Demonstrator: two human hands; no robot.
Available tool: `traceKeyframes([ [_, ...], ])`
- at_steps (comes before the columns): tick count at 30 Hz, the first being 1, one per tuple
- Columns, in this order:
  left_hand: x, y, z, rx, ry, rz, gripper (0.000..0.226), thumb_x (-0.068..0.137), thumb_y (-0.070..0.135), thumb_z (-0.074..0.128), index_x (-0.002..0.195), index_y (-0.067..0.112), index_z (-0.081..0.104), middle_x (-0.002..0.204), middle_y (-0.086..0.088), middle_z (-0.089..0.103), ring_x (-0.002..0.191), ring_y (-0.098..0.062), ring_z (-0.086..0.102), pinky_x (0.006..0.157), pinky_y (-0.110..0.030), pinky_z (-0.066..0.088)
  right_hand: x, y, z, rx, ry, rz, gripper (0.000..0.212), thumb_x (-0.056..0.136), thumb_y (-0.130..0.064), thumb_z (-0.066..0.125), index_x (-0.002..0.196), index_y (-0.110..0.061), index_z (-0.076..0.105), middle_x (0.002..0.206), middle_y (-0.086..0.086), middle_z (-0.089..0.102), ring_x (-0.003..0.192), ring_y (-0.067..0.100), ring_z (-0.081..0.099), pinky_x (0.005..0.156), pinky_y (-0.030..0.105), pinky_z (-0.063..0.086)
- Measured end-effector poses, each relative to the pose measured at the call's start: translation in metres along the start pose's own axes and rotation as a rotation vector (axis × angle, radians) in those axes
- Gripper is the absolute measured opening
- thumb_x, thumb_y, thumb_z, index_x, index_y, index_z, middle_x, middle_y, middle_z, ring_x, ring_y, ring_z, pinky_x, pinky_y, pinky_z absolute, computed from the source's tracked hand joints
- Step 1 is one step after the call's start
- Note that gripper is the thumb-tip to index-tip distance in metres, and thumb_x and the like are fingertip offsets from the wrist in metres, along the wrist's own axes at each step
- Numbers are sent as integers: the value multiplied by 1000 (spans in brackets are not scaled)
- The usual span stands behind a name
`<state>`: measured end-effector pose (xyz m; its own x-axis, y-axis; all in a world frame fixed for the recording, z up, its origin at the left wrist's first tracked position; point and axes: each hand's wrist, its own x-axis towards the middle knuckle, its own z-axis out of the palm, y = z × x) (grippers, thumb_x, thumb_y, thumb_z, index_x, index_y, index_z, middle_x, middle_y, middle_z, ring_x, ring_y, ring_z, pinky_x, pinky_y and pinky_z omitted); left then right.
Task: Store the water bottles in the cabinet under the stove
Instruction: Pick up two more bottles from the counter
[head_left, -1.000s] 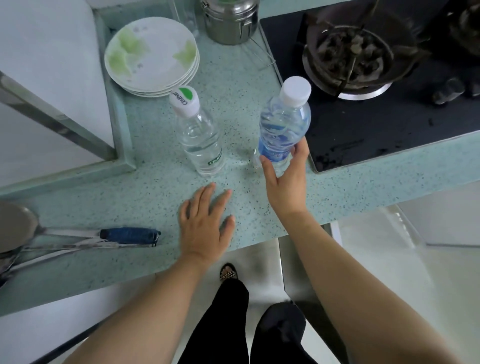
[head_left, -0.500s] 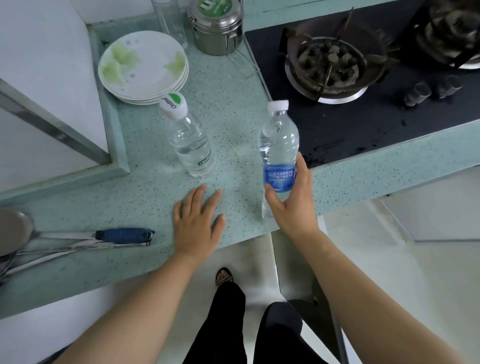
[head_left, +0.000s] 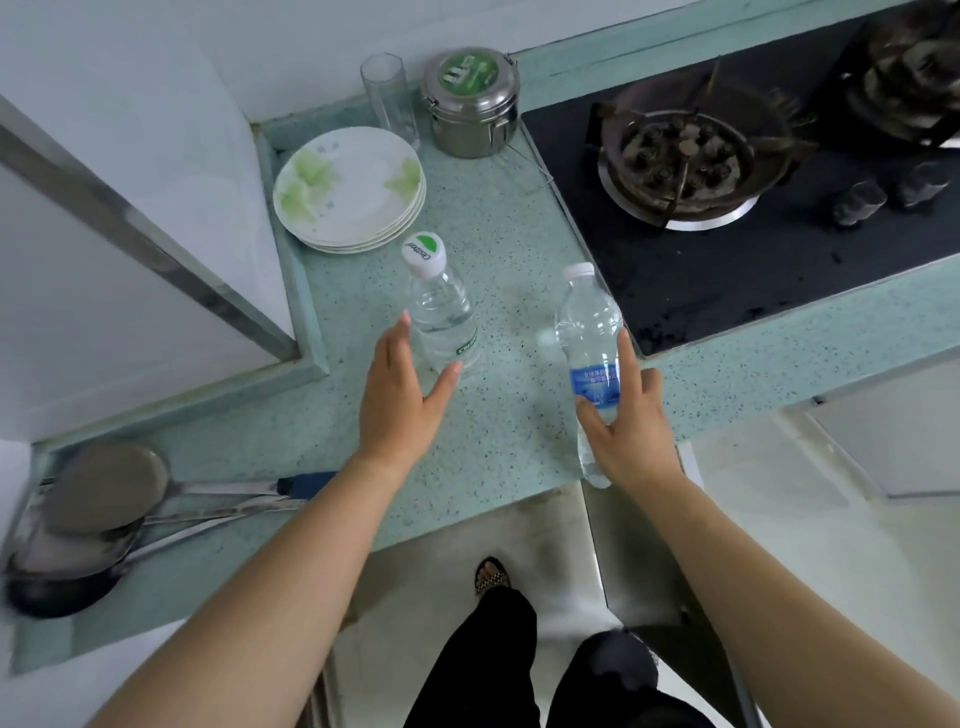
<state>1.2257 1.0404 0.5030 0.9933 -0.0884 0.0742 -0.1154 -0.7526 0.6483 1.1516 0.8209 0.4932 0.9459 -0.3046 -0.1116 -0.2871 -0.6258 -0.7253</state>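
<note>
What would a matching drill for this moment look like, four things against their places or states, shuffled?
Things:
1. blue-label bottle
2. green-cap bottle
3. plates
4. steel tin

Places or states:
A. stacked in the back left corner of the counter
B. gripped by the right hand
C. lidded, at the back beside the stove
D. upright on the counter, open left hand beside it

Pairs: 1-B, 2-D, 3-A, 4-C.

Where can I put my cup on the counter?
Bare counter lies between the plates and the stove, and at the front between the left hand and right hand. The back corner, with glass and tin, is crowded; so is the left end, with ladles.
</note>
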Motion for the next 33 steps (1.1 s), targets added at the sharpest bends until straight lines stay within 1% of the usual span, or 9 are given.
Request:
traceKeyframes([
  [3, 26, 7, 3, -168, -60, 31, 86, 84, 39, 61, 147, 9, 10, 149, -10, 31, 132, -19, 37, 96, -15, 30, -2, 3, -5, 1, 2, 56, 78, 90, -28, 53, 145, -39, -2, 109, 0, 31, 62, 11, 49, 49, 18, 35],
  [8, 55, 17, 13, -272, -114, 91, 87, 83, 43, 60, 147, 22, 3, 150, -9, 28, 134, -22, 36, 107, -36, 36, -4, 7, -17, 27, 44, 152, 80, 91, -30, 51, 144, -41, -8, 113, -3, 31, 73, 14, 52, 62, 26, 43],
  [10, 67, 28, 20, -267, -108, 110, 86, 84, 42, 60, 147, 19, 6, 151, -10, 25, 135, -22, 33, 108, -35, 33, -8, 9, -24, 38, 68, 192, 80, 91, -29, 50, 144, -40, -10, 114, -5, 32, 81, 15, 51, 69, 28, 43],
  [12, 75, 42, 28, -209, -108, 116, 82, 86, 37, 60, 148, 18, 9, 149, -13, 26, 131, -25, 36, 99, -27, 34, -16, 12, -32, 53, 100, 227, 80, 91, -29, 49, 144, -40, -10, 116, -5, 34, 85, 15, 51, 72, 28, 41],
  [15, 72, 58, 41, -30, -139, 137, 78, 88, 42, 56, 148, 22, 10, 135, -19, 39, 113, -34, 50, 76, -34, 39, -34, 17, -48, 70, 150, 279, 79, 91, -28, 49, 145, -40, -7, 119, -2, 37, 82, 14, 53, 71, 26, 40],
  [17, 59, 66, 51, 47, -177, 130, 78, 87, 48, 53, 147, 26, 10, 125, -20, 45, 101, -38, 55, 68, -38, 40, -52, 24, -60, 61, 172, 298, 77, 92, -29, 49, 144, -39, -7, 121, -2, 36, 82, 14, 50, 71, 26, 40],
  [22, 0, 93, 75, 115, -323, 118, 79, 85, 53, 54, 147, 32, 10, 116, -21, 46, 93, -38, 55, 66, -36, 38, -106, 49, -86, 85, 275, 406, 77, 91, -29, 50, 145, -40, -4, 125, 0, 37, 89, 14, 47, 74, 26, 38],
  [30, -112, 169, 121, 61, -517, 138, 79, 82, 57, 55, 144, 41, 11, 109, -11, 44, 88, -26, 50, 70, -31, 38, -207, 124, -138, 186, 388, 550, 78, 91, -24, 53, 145, -39, -2, 127, 3, 38, 99, 18, 52, 78, 28, 41],
  [33, -158, 207, 145, 69, -583, 204, 78, 81, 60, 54, 144, 43, 10, 118, -12, 45, 100, -28, 52, 73, -31, 39, -248, 160, -165, 219, 416, 568, 78, 91, -24, 53, 145, -38, -1, 128, 3, 38, 99, 16, 50, 79, 27, 40],
])
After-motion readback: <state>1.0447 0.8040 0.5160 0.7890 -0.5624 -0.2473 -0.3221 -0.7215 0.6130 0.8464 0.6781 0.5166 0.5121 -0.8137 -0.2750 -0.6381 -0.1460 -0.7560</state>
